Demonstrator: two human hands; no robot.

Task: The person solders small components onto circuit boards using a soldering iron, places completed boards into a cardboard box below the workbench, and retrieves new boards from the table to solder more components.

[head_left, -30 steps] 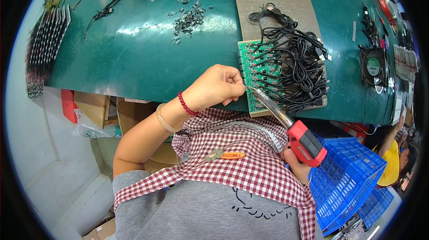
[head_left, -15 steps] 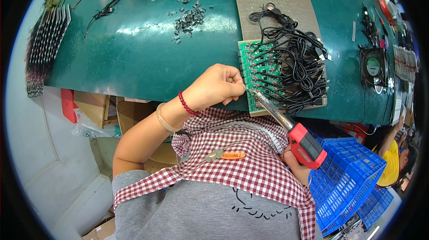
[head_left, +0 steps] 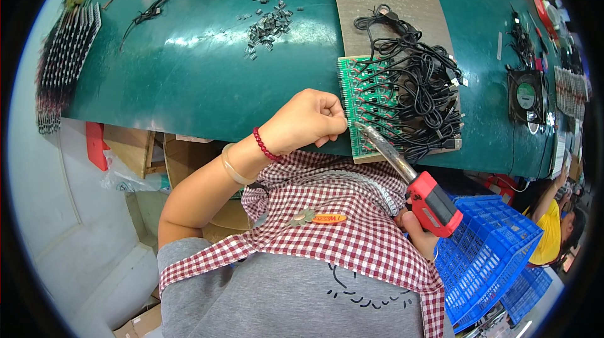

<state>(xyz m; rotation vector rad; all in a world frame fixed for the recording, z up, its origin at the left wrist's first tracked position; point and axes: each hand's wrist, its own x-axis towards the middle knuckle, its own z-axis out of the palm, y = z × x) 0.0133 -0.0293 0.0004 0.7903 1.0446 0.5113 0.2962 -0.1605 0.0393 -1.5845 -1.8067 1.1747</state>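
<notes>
- The green circuit board (head_left: 365, 102) lies flat at the near edge of the dark green counter (head_left: 189, 73), just right of the scene's middle, partly resting on a brown sheet of board (head_left: 384, 4) that runs on toward the far side.
- A tangle of black wired leads (head_left: 415, 86) covers the circuit board's right half and spills off its right edge; the left columns of the board stay bare.
- The left hand (head_left: 308, 121) is curled into a loose fist at the board's near-left edge, fingertips pressed together as if pinching something small against the edge; what it pinches is too small to tell.
- The right hand (head_left: 418, 237) sits low and to the right, below the counter edge, wrapped round the red grip of a soldering iron (head_left: 409, 174).
- The iron's long axis slants from the red grip at near right up to the far left; its metal tip meets the board's near-left corner, just beside the left hand's fingers.
- So the left hand is the nearer one to the board, touching it, while the right hand reaches it only through the iron's length.
- A heap of small grey metal parts (head_left: 267, 23) lies well apart on the counter's far-left side.
- A blue plastic crate (head_left: 491, 256) stands near right, beside the right hand.
</notes>
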